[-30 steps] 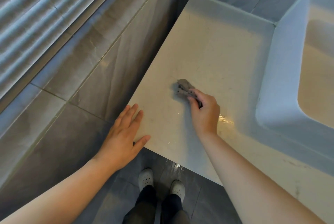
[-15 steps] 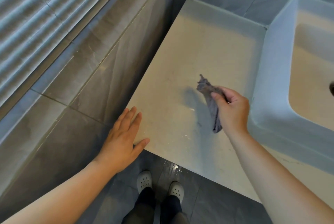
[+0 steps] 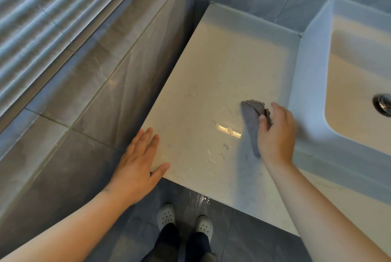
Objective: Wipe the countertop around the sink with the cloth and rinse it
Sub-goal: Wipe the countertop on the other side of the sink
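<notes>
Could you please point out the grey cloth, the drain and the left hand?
Grey fabric cloth (image 3: pixel 250 123): head view, middle.
Round metal drain (image 3: pixel 380 104): head view, rim.
Left hand (image 3: pixel 135 168): head view, back.

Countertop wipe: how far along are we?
Midway, likely. Done: wet streaks shine on the countertop near its front edge. In hand: the right hand grips the cloth beside the sink; the left hand rests flat on the corner. Left: the back strip shows no wet sheen, and the cloth is not yet in the sink for rinsing.
</notes>
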Available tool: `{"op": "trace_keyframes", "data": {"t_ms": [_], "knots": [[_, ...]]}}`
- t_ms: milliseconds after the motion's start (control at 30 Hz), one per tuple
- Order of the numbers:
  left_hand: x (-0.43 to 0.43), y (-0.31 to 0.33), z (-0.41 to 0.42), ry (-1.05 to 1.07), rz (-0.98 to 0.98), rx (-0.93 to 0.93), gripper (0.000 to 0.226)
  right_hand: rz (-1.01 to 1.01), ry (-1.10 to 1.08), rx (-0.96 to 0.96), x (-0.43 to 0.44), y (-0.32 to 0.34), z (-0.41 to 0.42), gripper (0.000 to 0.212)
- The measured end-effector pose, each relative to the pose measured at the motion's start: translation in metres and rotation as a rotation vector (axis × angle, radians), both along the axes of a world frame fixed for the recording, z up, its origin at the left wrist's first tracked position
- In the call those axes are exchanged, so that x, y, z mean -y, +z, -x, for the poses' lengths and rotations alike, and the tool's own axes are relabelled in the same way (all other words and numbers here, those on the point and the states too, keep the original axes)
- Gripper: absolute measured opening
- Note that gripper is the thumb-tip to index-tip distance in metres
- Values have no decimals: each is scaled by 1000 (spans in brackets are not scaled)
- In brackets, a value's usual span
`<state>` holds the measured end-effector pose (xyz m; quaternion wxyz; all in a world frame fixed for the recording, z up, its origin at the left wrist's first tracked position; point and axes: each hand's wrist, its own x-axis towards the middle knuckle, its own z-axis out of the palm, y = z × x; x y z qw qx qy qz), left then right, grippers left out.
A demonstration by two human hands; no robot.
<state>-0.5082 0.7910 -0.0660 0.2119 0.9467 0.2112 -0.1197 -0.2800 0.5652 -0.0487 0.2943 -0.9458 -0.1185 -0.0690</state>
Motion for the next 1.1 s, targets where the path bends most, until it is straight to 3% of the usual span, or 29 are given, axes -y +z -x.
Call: {"op": "trace_keyframes", "data": {"t_ms": [100,200,333,600,867,1033,1100], "knots": [[1,1,-1,9,9,-1,94,103,101,94,4,-6,21,44],[2,2,-2,7,4,-5,95,232,120,21,12,-19,23,49],[3,1,-2,17,11,3,94,245,145,7,10,-30,10,46],[4,-1,-2,19,0,4,90,-44,160,-18,-2,-37,23,36],[2,-3,-1,8,-4,12,88,-106,267,-102,-16,-30,92,27],[1,-3,0,7,20,12,90,-524,176,-468,-16,-3,105,27],[0,-3,0,5,11,18,91,-561,134,-410,-15,9,90,26]]}}
